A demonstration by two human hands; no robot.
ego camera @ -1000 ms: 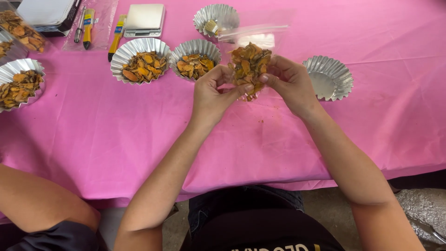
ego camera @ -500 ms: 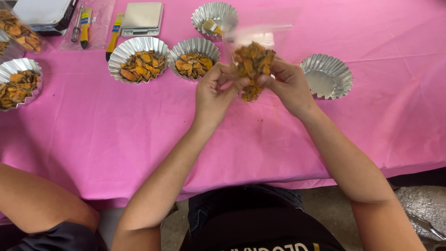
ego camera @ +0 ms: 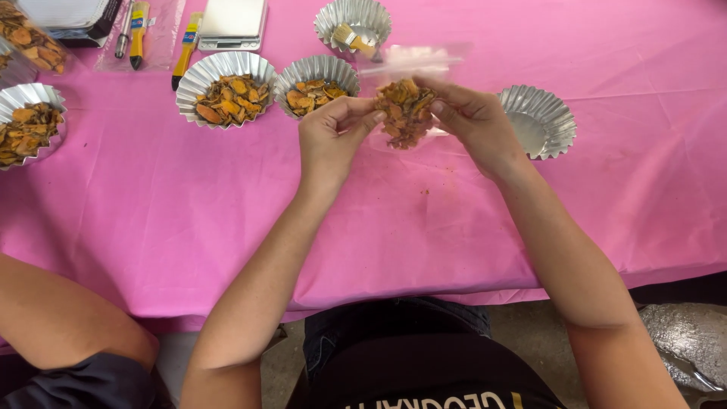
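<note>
- Head view showed, at the far left, a co-worker's arm (ego camera: pixel 53 318) resting low beside the table (ego camera: pixel 151 227), which was covered with a pink cloth.
- On the left of the table stood a fluted foil cup (ego camera: pixel 29 121) filled with orange-brown dried slices; a clear bag with similar slices (ego camera: pixel 26 38) lay above it.
- Farther along were two more filled foil cups (ego camera: pixel 227 87) and (ego camera: pixel 314 76), so three cups were already loaded, as far as I could judge.
- Behind them lay some pens in a clear sleeve (ego camera: pixel 136 30), a small scale (ego camera: pixel 231 23) and a foil cup with a small brush (ego camera: pixel 352 23) inside.
- The left hand (ego camera: pixel 329 140) was raised above the table, and its thumb and fingers were closed in a pinching grip on the left edge of a small clear plastic bag (ego camera: pixel 405 110).
- The bag was held in the air between both hands, just above the cloth. It looked thin and transparent, with its upper part blurred and empty, and its lower part stuffed with rough orange-brown slices.
- The right hand (ego camera: pixel 473 121) pinched the opposite edge of the bag, the fingers closed on the plastic.
- To the right, one foil cup (ego camera: pixel 541 117) stood empty, so I judged that this one still had to be filled.
</note>
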